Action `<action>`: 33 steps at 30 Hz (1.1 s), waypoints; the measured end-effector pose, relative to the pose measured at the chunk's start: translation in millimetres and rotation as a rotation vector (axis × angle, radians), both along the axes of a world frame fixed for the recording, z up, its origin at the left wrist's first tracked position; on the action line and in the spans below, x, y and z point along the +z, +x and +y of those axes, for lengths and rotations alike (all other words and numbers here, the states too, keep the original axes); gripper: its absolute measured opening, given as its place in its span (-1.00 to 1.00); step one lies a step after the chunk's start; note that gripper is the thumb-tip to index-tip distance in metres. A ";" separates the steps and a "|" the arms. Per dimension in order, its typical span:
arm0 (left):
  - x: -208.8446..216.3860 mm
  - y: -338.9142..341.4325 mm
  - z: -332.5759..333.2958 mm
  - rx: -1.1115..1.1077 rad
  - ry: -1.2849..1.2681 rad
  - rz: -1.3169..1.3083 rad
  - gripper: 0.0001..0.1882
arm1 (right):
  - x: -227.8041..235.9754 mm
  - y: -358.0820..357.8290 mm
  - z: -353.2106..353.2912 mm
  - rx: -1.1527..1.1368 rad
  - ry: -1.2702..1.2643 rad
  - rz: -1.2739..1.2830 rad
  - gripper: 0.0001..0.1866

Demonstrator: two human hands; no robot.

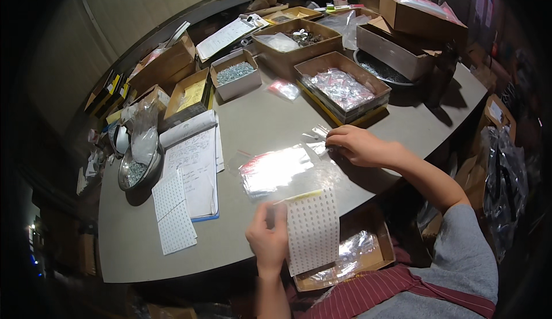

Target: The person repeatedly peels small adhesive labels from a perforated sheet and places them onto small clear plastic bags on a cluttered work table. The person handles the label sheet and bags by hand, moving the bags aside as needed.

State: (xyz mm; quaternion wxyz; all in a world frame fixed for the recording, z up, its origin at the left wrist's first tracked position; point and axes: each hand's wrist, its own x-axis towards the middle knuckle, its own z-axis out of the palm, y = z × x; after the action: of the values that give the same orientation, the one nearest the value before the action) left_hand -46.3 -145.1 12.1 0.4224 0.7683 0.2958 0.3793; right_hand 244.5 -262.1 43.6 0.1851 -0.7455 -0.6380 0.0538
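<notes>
My left hand (269,235), slightly blurred, is closed at the left edge of a white label sheet (313,233) printed with rows of small dark marks. The sheet overhangs the table's near edge. My right hand (359,145) has its fingers bent together over a small clear plastic bag (314,136) on the table; its fingertips are partly hidden. Between the hands lies a glossy pile of clear bags (276,170) with red strips, bright with glare.
An open cardboard box (376,235) with clear packets sits below the table edge. A clipboard (190,175) and another label sheet (172,212) lie left. Farther back stand a box of packed bags (345,112), a box of screws (236,86) and a metal bowl (123,175).
</notes>
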 end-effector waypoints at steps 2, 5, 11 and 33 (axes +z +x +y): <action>-4.1 -3.7 2.7 -0.013 -0.054 -0.048 -0.84 | -2.5 -1.7 -11.8 0.017 0.077 0.035 -0.71; -5.6 -5.8 3.6 -0.079 -0.233 -0.270 -0.85 | -11.5 -7.1 -29.4 0.023 0.177 0.077 -0.78; -7.1 -14.1 16.1 -0.254 -0.521 -0.702 -0.89 | -5.2 -25.6 -56.8 0.087 0.217 0.100 -0.82; -10.8 -22.2 34.5 -0.282 -0.585 -0.661 -0.81 | -7.4 -82.1 -88.5 0.315 0.236 0.189 -0.57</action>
State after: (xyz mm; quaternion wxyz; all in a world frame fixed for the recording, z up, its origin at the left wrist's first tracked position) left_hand -68.5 -110.7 1.3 0.7406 0.4872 0.1326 0.4433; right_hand 162.4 -350.6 36.2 0.3193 -0.6015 -0.7283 0.0764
